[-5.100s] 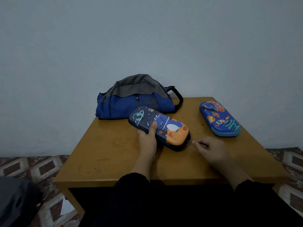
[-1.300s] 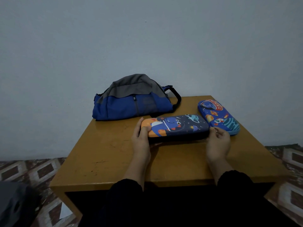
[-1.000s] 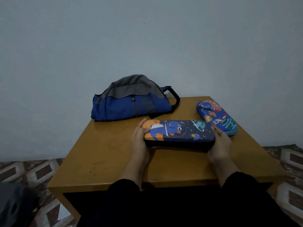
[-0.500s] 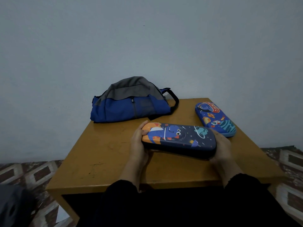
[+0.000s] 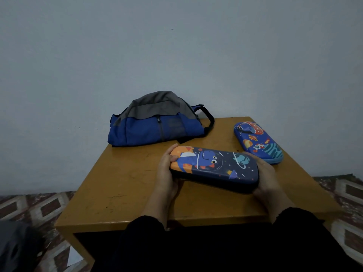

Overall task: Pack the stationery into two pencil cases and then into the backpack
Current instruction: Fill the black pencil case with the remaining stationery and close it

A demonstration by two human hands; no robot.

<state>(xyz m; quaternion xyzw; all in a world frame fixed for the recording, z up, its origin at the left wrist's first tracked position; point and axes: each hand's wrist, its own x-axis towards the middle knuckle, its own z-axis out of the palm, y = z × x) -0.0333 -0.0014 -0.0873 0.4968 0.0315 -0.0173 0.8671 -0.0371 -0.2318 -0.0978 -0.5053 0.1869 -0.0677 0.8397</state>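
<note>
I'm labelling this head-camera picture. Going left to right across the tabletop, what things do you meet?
Blue and grey backpack → left hand → dark dinosaur pencil case → right hand → blue space pencil case, its far end overlapping the right hand's span.

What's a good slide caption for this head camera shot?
Both hands, left hand and right hand, hold the dark pencil case above the table, blue backpack behind.

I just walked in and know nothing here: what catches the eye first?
A dark dinosaur pencil case gripped at both ends by the left hand and right hand, above the wooden table. A blue space pencil case lies to the right, and a blue-grey backpack sits behind.
</note>
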